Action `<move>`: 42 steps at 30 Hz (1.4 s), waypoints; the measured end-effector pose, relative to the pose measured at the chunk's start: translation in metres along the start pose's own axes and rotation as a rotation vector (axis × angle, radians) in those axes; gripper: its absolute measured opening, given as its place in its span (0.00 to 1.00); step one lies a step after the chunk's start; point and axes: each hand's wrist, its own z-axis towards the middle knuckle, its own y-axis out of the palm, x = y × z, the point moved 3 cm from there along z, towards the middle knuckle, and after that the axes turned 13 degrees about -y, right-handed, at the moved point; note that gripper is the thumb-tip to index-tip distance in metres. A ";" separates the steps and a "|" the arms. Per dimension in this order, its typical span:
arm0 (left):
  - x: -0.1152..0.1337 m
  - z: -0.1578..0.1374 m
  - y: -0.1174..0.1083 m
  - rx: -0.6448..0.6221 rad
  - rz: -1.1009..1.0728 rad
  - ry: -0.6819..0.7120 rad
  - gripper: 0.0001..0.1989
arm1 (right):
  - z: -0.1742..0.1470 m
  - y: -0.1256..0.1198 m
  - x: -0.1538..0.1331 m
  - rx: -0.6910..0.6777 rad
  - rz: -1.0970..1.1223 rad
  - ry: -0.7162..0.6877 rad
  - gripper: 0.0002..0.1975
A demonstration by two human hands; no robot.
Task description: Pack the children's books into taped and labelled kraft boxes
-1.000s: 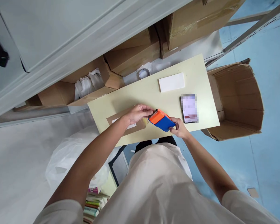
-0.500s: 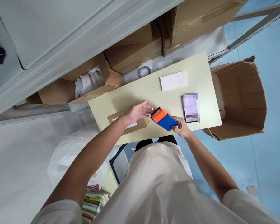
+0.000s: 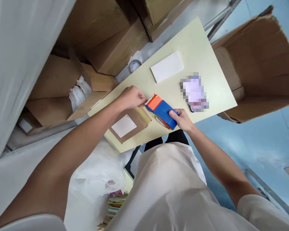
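A blue and orange tape dispenser (image 3: 164,113) is gripped at its blue end by my right hand (image 3: 183,120), thumb on top. Part of a tape roll (image 3: 162,122) shows under its near side. My left hand (image 3: 133,97) is closed in a pinch at the orange front edge; whatever thin thing its fingertips hold is too small to make out. Below the left wrist lies a small brown cardboard box (image 3: 140,124) with a white label (image 3: 124,125) and yellowish tape on its right end. Both hands are over the pale table (image 3: 207,54).
A white flat pad (image 3: 167,66) and a blurred phone (image 3: 194,93) lie on the table. An open carton (image 3: 262,61) stands right; more cartons (image 3: 120,41) and a tape roll (image 3: 135,66) are behind. Plastic wrap (image 3: 98,166) and stacked books (image 3: 115,205) sit lower left.
My left hand has gone from open fingers to a pinch at the dispenser's front edge. The dispenser has turned slightly, showing its tape roll. The head view has tilted and shifted.
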 end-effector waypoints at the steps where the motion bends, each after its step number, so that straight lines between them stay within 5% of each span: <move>1: -0.001 0.003 -0.001 -0.013 0.065 -0.005 0.11 | -0.006 0.001 0.007 0.004 0.055 0.042 0.25; 5: -0.009 0.017 -0.001 0.026 0.295 -0.036 0.12 | -0.040 0.000 0.044 0.059 0.255 0.249 0.24; 9: -0.012 0.029 0.020 -0.098 0.558 0.005 0.10 | -0.069 0.006 0.080 0.110 0.422 0.394 0.23; 17: -0.007 0.028 0.059 0.051 0.921 0.076 0.19 | -0.078 0.039 0.111 0.166 0.540 0.395 0.21; 26: -0.018 0.012 0.074 0.021 0.800 0.041 0.22 | -0.074 0.057 0.121 0.218 0.560 0.366 0.21; 36: -0.048 0.012 0.056 0.122 0.714 0.061 0.35 | -0.071 0.066 0.131 0.203 0.527 0.331 0.21; 42: -0.078 0.022 0.038 0.059 0.559 -0.037 0.28 | -0.070 0.069 0.133 0.192 0.520 0.311 0.22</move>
